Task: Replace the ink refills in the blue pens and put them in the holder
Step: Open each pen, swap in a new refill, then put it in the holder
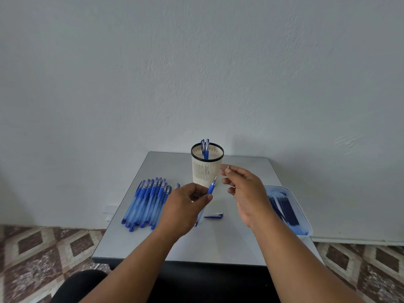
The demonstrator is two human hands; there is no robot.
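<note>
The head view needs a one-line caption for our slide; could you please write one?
Left hand holds an uncapped blue pen before the pen holder, right hand open beside it.

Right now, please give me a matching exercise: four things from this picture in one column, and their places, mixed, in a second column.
Things:
1. pen cap
2. refills
3. pile of pens
4. uncapped pen

Places:
A. pinched in the left hand, tip pointing up, in front of the holder
B. lying in the light blue tray on the right side
C. lying alone on the table, near the middle
D. lying in a row on the left side of the table

Pairs: 1-C, 2-B, 3-D, 4-A
</note>
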